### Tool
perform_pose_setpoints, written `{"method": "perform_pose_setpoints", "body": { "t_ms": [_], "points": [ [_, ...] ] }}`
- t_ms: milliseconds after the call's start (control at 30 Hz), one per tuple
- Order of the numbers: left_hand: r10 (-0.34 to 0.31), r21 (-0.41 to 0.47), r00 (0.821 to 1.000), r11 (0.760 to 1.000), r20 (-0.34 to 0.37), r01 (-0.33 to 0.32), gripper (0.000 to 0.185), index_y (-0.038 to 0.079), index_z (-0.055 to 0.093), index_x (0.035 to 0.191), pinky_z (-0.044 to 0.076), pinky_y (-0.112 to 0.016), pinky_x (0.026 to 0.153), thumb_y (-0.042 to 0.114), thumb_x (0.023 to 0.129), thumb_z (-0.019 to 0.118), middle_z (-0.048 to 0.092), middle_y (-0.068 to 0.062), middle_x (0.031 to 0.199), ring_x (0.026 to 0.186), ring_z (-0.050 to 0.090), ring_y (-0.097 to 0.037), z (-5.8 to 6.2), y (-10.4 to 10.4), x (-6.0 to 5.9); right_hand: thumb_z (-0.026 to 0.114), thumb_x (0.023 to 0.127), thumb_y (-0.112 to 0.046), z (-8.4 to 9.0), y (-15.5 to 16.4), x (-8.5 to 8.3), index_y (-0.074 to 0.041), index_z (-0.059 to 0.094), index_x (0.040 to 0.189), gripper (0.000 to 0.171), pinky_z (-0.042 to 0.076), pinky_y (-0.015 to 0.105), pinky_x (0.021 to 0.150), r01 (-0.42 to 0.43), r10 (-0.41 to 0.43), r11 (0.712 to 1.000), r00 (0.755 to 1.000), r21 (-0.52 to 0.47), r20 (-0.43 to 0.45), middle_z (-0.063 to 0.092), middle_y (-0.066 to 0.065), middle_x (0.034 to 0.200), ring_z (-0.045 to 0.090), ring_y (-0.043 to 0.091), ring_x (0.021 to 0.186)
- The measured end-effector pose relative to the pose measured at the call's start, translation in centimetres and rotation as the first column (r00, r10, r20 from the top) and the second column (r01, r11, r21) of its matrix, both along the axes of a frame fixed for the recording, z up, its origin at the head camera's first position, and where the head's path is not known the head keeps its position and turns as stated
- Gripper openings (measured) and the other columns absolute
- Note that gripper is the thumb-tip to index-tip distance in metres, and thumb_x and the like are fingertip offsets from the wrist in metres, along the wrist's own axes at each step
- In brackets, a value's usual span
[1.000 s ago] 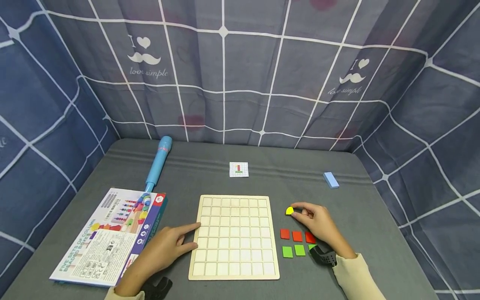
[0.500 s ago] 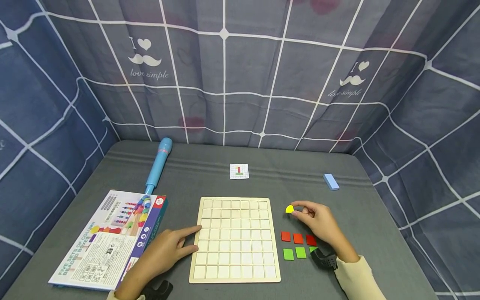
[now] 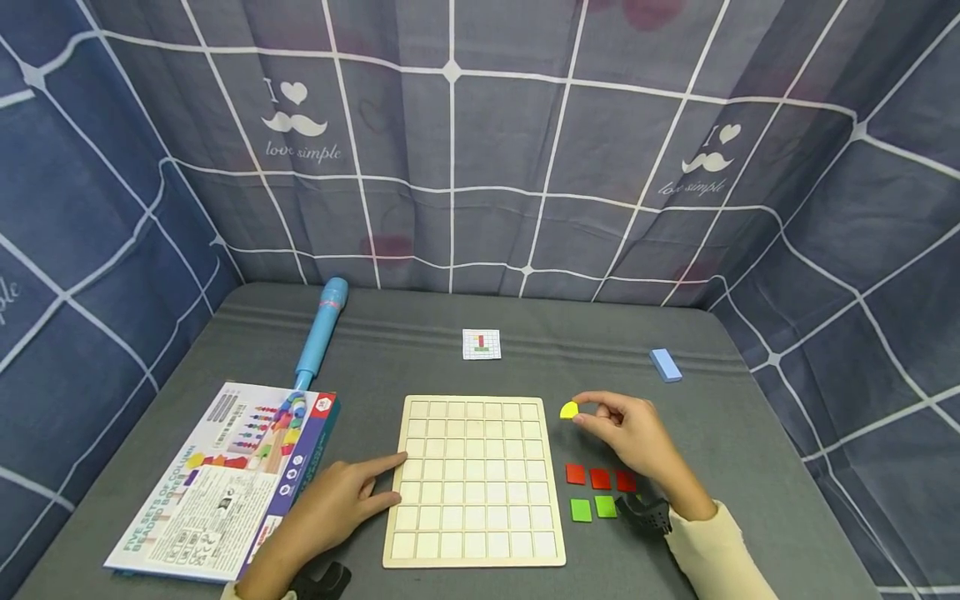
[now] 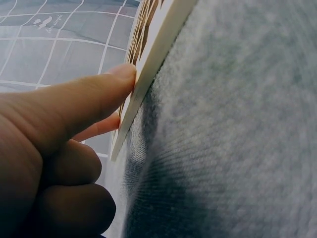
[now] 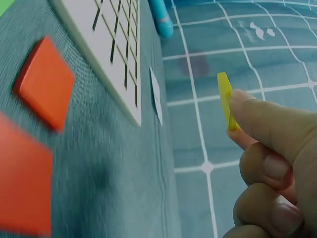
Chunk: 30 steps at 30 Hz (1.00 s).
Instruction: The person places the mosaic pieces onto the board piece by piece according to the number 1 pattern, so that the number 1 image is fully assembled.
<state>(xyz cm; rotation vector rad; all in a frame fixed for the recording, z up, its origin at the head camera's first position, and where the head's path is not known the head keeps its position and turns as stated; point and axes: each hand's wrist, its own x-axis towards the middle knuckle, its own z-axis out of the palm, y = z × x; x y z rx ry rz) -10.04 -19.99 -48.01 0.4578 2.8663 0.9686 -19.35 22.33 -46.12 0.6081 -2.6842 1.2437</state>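
My left hand point(image 3: 339, 506), thumb and forefinger spread, touches the gridded board point(image 3: 475, 483); beside it, toward the tabletop's point(image 3: 750, 467) right edge, my right hand point(image 3: 628, 429) pinches a yellow piece point(image 3: 568, 410).

Yellow piece point(image 3: 567, 411): partly covered by right hand point(image 3: 633, 433). Red tile point(image 5: 22, 178), right wrist view: blurred, cut off at left edge. Box point(image 3: 213, 492): small print illegible. Card point(image 3: 482, 344): fine detail unresolved.

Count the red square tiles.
3, in a row right of the board: left tile, middle tile and right tile by the right hand, which may hide others.
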Motion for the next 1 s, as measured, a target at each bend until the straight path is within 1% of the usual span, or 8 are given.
{"method": "perform_pose_setpoints", "body": {
  "t_ms": [133, 233, 367, 533, 667, 800, 900, 1000],
  "points": [
    [-0.008, -0.013, 1.0, 1.0, 0.001, 0.008, 0.048, 0.018, 0.069, 0.135, 0.027, -0.021, 0.047, 0.034, 0.09, 0.079, 0.035, 0.019, 0.057, 0.05, 0.03, 0.002, 0.0, -0.1, 0.1, 0.08, 0.091, -0.027, -0.5, -1.6, 0.1, -0.023, 0.076, 0.109, 0.019, 0.033, 0.024, 0.049, -0.03, 0.031, 0.999, 0.999, -0.031, 0.029, 0.047, -0.01, 0.063, 0.035, 0.004, 0.051],
    [-0.023, -0.024, 1.0, 0.999, 0.003, 0.023, 0.049, 0.019, 0.068, 0.138, 0.028, -0.021, 0.047, 0.036, 0.092, 0.076, 0.036, 0.019, 0.058, 0.051, 0.029, 0.002, 0.2, -0.1, 0.2, 0.079, 0.092, -0.027, -1.0, -2.7, 0.3, -0.022, 0.076, 0.11, 0.019, 0.034, 0.023, 0.048, -0.052, 0.054, 0.998, 0.997, -0.037, 0.054, 0.047, -0.01, 0.062, 0.035, 0.003, 0.051],
    [-0.033, -0.021, 0.999, 0.999, -0.003, 0.033, 0.05, 0.02, 0.066, 0.14, 0.029, -0.022, 0.048, 0.037, 0.094, 0.074, 0.036, 0.019, 0.058, 0.051, 0.029, 0.002, 0.3, -0.3, 0.3, 0.079, 0.092, -0.026, -1.2, -4.1, 0.2, -0.02, 0.076, 0.111, 0.02, 0.033, 0.023, 0.049, -0.067, 0.069, 0.997, 0.996, -0.045, 0.05, 0.046, -0.012, 0.062, 0.033, 0.002, 0.051],
    [-0.042, -0.006, 0.999, 0.999, -0.032, 0.042, 0.049, 0.02, 0.066, 0.14, 0.029, -0.022, 0.048, 0.037, 0.094, 0.073, 0.035, 0.019, 0.058, 0.051, 0.027, 0.002, 0.1, -0.3, 0.2, 0.079, 0.092, -0.024, -1.2, -5.8, 0.1, -0.019, 0.077, 0.111, 0.02, 0.029, 0.022, 0.049, -0.091, 0.092, 0.995, 0.995, -0.051, 0.036, 0.042, -0.013, 0.06, 0.03, 0.001, 0.05],
    [-0.052, -0.001, 0.998, 0.999, -0.035, 0.052, 0.049, 0.019, 0.066, 0.14, 0.029, -0.022, 0.048, 0.038, 0.095, 0.073, 0.036, 0.02, 0.059, 0.051, 0.027, 0.003, -0.1, -0.2, -0.1, 0.08, 0.091, -0.024, -1.1, -7.2, 0.1, -0.018, 0.078, 0.11, 0.02, 0.031, 0.022, 0.048, -0.112, 0.114, 0.993, 0.993, -0.048, 0.037, 0.043, -0.014, 0.06, 0.032, 0.001, 0.05],
    [-0.046, -0.002, 0.999, 0.999, -0.023, 0.046, 0.05, 0.021, 0.065, 0.141, 0.027, -0.021, 0.047, 0.037, 0.094, 0.073, 0.037, 0.019, 0.058, 0.051, 0.028, 0.003, 0.0, -0.2, -0.2, 0.082, 0.089, -0.024, -0.9, -8.6, -0.1, -0.018, 0.078, 0.108, 0.02, 0.033, 0.022, 0.05, -0.114, 0.117, 0.991, 0.992, -0.069, 0.036, 0.045, -0.013, 0.06, 0.036, 0.001, 0.051],
    [-0.037, -0.001, 0.999, 0.999, -0.023, 0.037, 0.05, 0.021, 0.065, 0.141, 0.028, -0.022, 0.047, 0.037, 0.094, 0.073, 0.037, 0.019, 0.058, 0.051, 0.027, 0.002, 0.0, -0.3, -0.2, 0.083, 0.088, -0.022, -0.9, -9.5, -0.3, -0.019, 0.079, 0.106, 0.019, 0.034, 0.022, 0.05, -0.115, 0.118, 0.99, 0.992, -0.081, 0.035, 0.045, -0.013, 0.059, 0.038, 0.001, 0.051],
    [-0.041, 0.009, 0.999, 0.999, -0.008, 0.041, 0.051, 0.019, 0.065, 0.141, 0.029, -0.022, 0.048, 0.039, 0.095, 0.072, 0.036, 0.018, 0.057, 0.051, 0.026, 0.002, -0.2, -0.3, 0.1, 0.084, 0.087, -0.021, -1.1, -10.4, -0.2, -0.019, 0.078, 0.105, 0.018, 0.035, 0.022, 0.051, -0.12, 0.124, 0.99, 0.992, -0.077, 0.037, 0.045, -0.014, 0.059, 0.039, 0.001, 0.051]
  ]
}}
